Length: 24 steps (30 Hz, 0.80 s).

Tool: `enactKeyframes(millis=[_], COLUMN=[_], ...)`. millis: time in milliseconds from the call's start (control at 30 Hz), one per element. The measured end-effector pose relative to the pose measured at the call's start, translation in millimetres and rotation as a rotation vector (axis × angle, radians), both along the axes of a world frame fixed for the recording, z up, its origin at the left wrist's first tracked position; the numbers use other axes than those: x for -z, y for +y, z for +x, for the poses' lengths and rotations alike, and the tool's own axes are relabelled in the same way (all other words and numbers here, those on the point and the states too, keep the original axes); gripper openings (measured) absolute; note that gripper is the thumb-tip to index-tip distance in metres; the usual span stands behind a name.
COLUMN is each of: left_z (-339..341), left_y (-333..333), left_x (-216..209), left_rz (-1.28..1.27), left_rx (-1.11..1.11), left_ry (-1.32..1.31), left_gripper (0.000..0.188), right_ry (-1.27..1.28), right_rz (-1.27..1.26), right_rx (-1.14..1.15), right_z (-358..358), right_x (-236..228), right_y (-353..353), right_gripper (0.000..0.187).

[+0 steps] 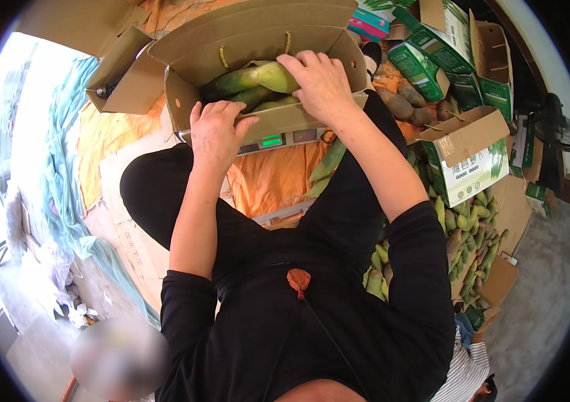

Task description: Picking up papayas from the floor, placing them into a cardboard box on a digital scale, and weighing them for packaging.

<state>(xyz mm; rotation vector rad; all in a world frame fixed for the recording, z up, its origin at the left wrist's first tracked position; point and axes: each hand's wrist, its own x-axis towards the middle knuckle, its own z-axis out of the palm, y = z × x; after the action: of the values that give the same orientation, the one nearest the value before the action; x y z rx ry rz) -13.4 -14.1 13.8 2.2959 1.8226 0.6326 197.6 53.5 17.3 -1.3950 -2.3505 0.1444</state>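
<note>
An open cardboard box (258, 124) stands before me, with long green radishes (248, 100) lying inside. My right hand (325, 90) reaches over the box's right side, its fingers curled round the pale end of the uppermost radish (277, 76). At the near left, my left hand (218, 130) hooks its fingers over the box's front wall, with the thumb outside. Beneath the box is a weighing scale (273, 141) with a lit green display. The undersides of the lower radishes are hidden by the front wall.
Green and white cartons (469, 164) stand at the right, beside a large pile of green radishes (476, 234). Another open box (127, 80) is at the upper left. Orange cloth (271, 181) lies between my legs. Another person in a striped top (466, 365) is at the lower right.
</note>
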Motion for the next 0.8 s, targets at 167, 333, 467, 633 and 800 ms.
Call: enactKeyframes(millis=[167,333,467,633,800], left_z=[-4.2,-6.1,-7.3,-2.8,-16.8], left_y=[0.5,1.9,2.6,6.3,15.7], left_x=[-1.8,0.5,-7.0,-36.1,-61.4], left_rz=[0.025,0.021,0.007,-0.032,-0.117], left_rx=[-0.023,-0.036,-0.079,-0.141,-0.151], left_ry=[-0.072,-0.185,-0.295,-0.515,-0.533], left_gripper=[0.026,0.022,0.018,0.018,0.022], right_ry=[0.204,0.671,0.873,1.035,1.06], right_rz=[0.062,-0.083,-0.222,-0.278,-0.321], right_rx=[0.136,0.352,0.444,0.478,0.51], right_z=[32.0,84.3,102.1,108.6,116.0], right_x=[-2.9,2.6,11.1,37.6,43.1], right_y=[11.5,24.2,23.9,20.4,24.3], right_gripper=[0.037,0.028,0.028,0.025,0.025])
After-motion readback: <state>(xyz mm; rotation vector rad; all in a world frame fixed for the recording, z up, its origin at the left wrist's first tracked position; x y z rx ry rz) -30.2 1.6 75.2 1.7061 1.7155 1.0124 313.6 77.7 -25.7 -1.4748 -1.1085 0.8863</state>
